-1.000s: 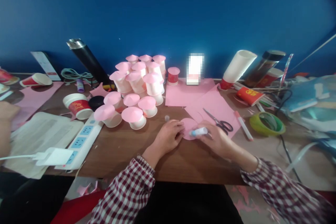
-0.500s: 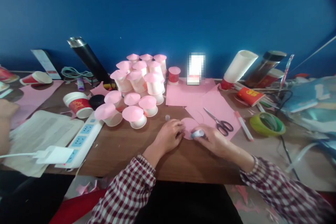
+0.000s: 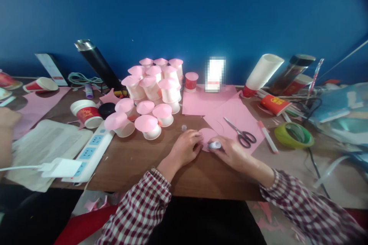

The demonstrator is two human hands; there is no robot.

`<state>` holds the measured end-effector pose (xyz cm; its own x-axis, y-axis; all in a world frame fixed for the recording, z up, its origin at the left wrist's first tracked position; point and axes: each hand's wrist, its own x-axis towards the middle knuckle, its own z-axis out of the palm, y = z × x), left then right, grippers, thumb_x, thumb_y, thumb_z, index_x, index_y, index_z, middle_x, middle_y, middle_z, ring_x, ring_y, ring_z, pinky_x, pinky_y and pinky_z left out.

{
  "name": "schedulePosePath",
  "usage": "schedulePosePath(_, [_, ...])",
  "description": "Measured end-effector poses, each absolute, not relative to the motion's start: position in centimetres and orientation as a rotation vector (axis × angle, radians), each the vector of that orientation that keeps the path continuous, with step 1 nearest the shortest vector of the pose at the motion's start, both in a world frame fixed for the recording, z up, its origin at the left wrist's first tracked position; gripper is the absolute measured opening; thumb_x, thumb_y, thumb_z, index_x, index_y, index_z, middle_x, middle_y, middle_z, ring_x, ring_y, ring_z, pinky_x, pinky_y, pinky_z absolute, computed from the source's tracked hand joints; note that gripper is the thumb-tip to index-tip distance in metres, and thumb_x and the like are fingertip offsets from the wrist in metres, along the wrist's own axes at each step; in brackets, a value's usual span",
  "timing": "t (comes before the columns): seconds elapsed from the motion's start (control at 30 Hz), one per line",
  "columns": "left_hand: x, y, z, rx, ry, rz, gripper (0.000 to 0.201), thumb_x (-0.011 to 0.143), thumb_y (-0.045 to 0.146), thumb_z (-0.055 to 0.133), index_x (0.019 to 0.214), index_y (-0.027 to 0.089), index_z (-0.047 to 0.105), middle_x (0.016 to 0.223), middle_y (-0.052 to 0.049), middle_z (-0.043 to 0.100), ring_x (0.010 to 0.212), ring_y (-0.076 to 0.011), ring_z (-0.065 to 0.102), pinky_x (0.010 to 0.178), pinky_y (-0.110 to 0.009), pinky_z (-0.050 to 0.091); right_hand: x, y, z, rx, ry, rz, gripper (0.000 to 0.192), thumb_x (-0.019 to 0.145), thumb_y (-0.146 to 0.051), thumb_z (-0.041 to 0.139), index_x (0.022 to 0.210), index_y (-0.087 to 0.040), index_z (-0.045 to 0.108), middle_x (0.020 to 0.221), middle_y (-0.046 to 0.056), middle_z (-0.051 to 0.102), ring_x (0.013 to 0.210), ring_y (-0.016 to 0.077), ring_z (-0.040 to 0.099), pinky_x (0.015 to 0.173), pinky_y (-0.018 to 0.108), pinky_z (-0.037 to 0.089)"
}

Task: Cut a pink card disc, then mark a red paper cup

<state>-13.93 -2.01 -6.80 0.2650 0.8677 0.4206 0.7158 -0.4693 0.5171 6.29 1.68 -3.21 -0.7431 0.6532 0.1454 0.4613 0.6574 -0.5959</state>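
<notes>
- Blue wall [image 3: 184, 15]: rises well beyond the scissors [image 3: 243, 136].
- Brown worktop [image 3: 129, 164]: carries the scissors and the things around them.
- Pink paper sheets [image 3: 198, 103]: overlapping, partly under the scissors and reaching out behind them.
- Paper cups [image 3: 152, 90]: a close group to the left of the scissors and farther back, topped with shallow pink paper cones.
- White power strip [image 3: 92, 146]: far to the left of the scissors, a charger plugged into its near end.
- Right hand [image 3: 231, 153]: just on the near left side of the scissors, its fingers closed around a glue stick.
- Left hand [image 3: 186, 147]: farther left of the scissors, its fingers bent and close together, tips at the pink circle's left edge; whether they pinch it or only press on it, I cannot tell.
- Green tape roll [image 3: 293, 136]: lies to the right of the scissors.
- Pink circle [image 3: 205, 137]: on the worktop left of the scissors, between the two hands.
- Marker [image 3: 268, 137]: white and pink, just right of the scissors.
- Glue stick [image 3: 215, 145]: left of the scissors, its end at the pink circle; contact is unclear.
- Small cap [image 3: 184, 127]: left of the scissors, beyond the left hand.
</notes>
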Motion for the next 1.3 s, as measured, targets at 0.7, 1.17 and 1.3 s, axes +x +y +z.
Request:
schedulePosePath(0.7, [-14.0,-1.9,-7.1,2.319,1.474,0.989,0.023,0.08,0.017,0.057,0.102,0.018,0.064,0.107,-0.008,0.066,0.105,-0.0229,0.057,0.093,-0.041,0.048,5.9,1.1,-3.1,-1.008,-2.424,0.825,0.012,0.087,-0.025,0.052,0.085,-0.016,0.061,0.077,0.004,0.067,0.068,0.0166,0.061,0.063,0.026,0.045])
schedulePosePath(1.17, [-14.0,-1.9,-7.3,2.318,1.479,1.003,0.023,0.08,0.018,0.058,0.102,0.018,0.065,0.108,-0.008,0.066,0.104,-0.0227,0.057,0.093,-0.041,0.049,6.4,1.3,-3.2,-1.09,-2.32,0.827,0.018,0.086,-0.03,0.053,0.081,-0.016,0.062,0.072,0.004,0.067,0.064,0.016,0.06,0.062,0.025,0.046])
schedulePosePath(1.3, [-14.0,-2.0,-7.1,2.312,1.471,1.002,0.022,0.081,0.017,0.057,0.101,0.018,0.066,0.106,-0.009,0.067,0.105,-0.023,0.057,0.093,-0.042,0.048,6.9,1.6,-2.4,-1.102,-2.28,1.082,0.026,0.088,-0.035,0.052,0.077,-0.015,0.065,0.066,0.001,0.066,0.058,0.0133,0.058,0.055,0.022,0.043])
